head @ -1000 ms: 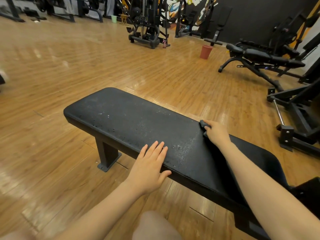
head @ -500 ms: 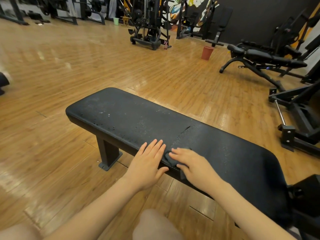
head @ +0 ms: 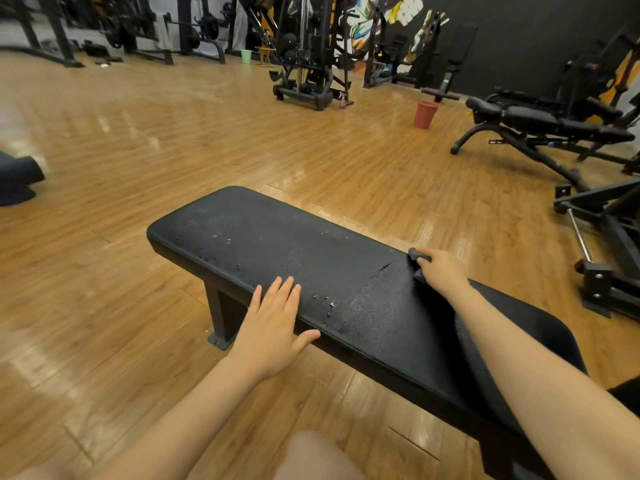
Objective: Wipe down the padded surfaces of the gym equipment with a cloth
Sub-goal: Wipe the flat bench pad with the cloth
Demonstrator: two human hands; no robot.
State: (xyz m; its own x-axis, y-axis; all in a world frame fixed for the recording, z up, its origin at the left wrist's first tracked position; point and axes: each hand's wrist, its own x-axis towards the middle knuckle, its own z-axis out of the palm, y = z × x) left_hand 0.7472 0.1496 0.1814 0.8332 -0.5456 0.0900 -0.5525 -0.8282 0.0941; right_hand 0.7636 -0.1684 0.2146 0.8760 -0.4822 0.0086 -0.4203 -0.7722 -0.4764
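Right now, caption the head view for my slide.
Right hand wipes bench pad with dark cloth; left hand rests flat.

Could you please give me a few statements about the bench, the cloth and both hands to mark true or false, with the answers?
1. The right hand holds a cloth at the far edge of the bench. True.
2. The left hand grips a spray bottle. False: it lies flat on the bench's near edge.
3. The bucket stands on the bench. False: it is on the floor.
4. The pad shows scuffed spots. True.
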